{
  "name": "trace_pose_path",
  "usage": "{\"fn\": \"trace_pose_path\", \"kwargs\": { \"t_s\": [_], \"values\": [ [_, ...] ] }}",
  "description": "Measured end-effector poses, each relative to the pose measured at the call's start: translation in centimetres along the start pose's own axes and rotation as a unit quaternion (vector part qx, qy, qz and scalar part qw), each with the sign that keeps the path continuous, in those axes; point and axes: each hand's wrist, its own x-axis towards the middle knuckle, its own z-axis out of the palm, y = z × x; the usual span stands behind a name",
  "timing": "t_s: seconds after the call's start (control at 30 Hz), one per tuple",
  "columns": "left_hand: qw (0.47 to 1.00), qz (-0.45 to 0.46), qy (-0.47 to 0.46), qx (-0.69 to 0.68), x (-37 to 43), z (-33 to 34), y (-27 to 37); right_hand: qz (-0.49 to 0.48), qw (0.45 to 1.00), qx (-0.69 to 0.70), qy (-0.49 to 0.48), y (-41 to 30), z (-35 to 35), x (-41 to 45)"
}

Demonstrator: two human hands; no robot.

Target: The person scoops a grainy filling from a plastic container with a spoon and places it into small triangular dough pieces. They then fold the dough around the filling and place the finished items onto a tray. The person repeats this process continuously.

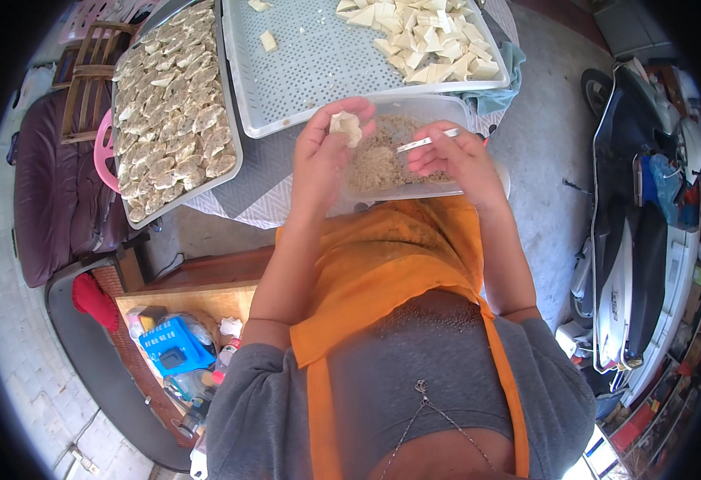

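My left hand (pixel 323 159) grips a pale, hollowed tofu piece (pixel 345 127), its opening facing up. In my right hand (pixel 455 159) is a slim, light-coloured utensil (pixel 427 141), its tip pointing left toward the tofu. Both hands are above a clear plastic container (pixel 440 103) of brown minced filling (pixel 377 165). Beyond it lies a perforated plastic tray (pixel 302 78) with a heap of cut tofu pieces (pixel 428 39) at its far right. To the left, a metal tray (pixel 234 150) carries rows of filled tofu pieces (pixel 170 108).
The trays rest on a table with a patterned cloth (pixel 266 207). A teal cloth (pixel 503 81) hangs at the table's right edge. A pink plastic stool (pixel 105 153) shows under the metal tray. Right of the table stands a parked scooter (pixel 632 240); a purple cushioned seat (pixel 56 192) is at left.
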Motion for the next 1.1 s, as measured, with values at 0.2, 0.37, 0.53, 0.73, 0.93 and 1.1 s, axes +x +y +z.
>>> {"fn": "trace_pose_path", "kwargs": {
  "t_s": [0.2, 0.37, 0.53, 0.73, 0.93, 1.1],
  "values": [
    [0.990, -0.026, -0.065, 0.125, 0.3, 0.9, -0.7, -0.099, 0.992, 0.059, 0.050, -1.9, -1.4, -1.4],
    [0.984, -0.051, -0.092, 0.141, 0.2, 2.3, -0.6, -0.198, 0.966, -0.072, 0.147, -2.1, 0.5, -2.3],
    [0.988, -0.113, -0.092, 0.055, 0.2, 2.1, -1.6, -0.236, 0.916, -0.267, 0.184, -3.5, 2.9, -3.1],
    [0.957, 0.013, -0.076, 0.278, -0.8, 4.2, -2.5, -0.296, 0.850, -0.407, 0.158, -5.3, 4.9, -2.2],
    [0.839, 0.249, -0.055, 0.480, -0.1, 3.5, -3.5, -0.419, 0.757, -0.454, 0.212, -7.3, 5.4, -3.0],
    [0.988, -0.120, -0.035, 0.092, -0.3, 2.5, -1.9, -0.337, 0.833, -0.346, 0.269, -7.7, 3.1, -3.9]
  ]
}}
